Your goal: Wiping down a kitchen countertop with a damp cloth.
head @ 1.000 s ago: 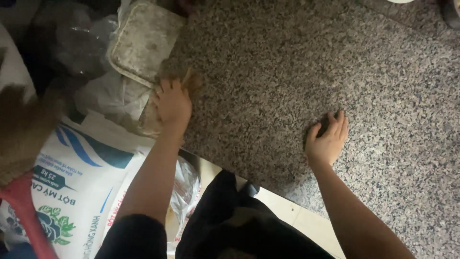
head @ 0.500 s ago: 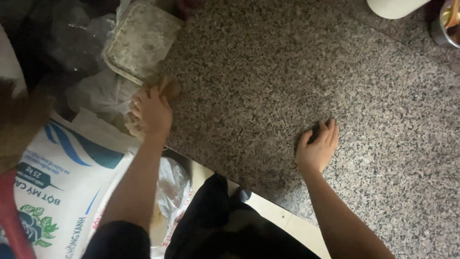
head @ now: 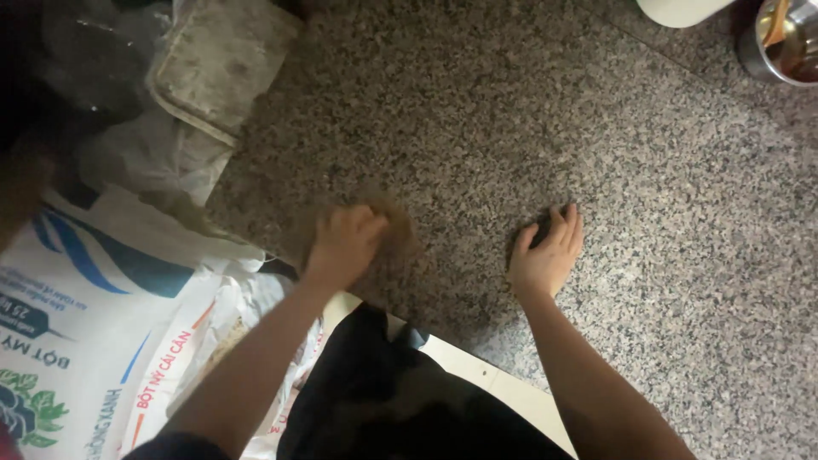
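On the speckled granite counter [head: 528, 111] we see both bare hands at work near its front edge. The left hand [head: 348, 243] is curled loosely over a brownish, blurred thing [head: 394, 223] that lies on the counter just beyond the knuckles; the blur keeps us from telling what that thing is, or whether the fingers grip it or only rest against it. The right hand [head: 545, 251] lies palm down on the counter, well to the right of the left hand, its fingers [head: 569, 223] held close together and bent a little over a small dark thing [head: 538, 230] beneath their tips; we cannot tell what this is either, only that the hand covers most of it. At the counter's far left corner a shallow, dusty rectangular tray [head: 220, 60] rests at a slant, partly over the edge, and crumpled clear plastic [head: 158, 158] sits just beside it, off the counter. Below the counter's left edge a large white sack [head: 94, 315] with blue stripes and a green leaf picture stands open, close under the left forearm. At the counter's far right corner we see the rim of a shiny metal pot [head: 780, 43], and next to it the bottom of a white rounded vessel [head: 682, 10]. Dark clothing [head: 383, 400] shows below the counter's front edge, between the two forearms.
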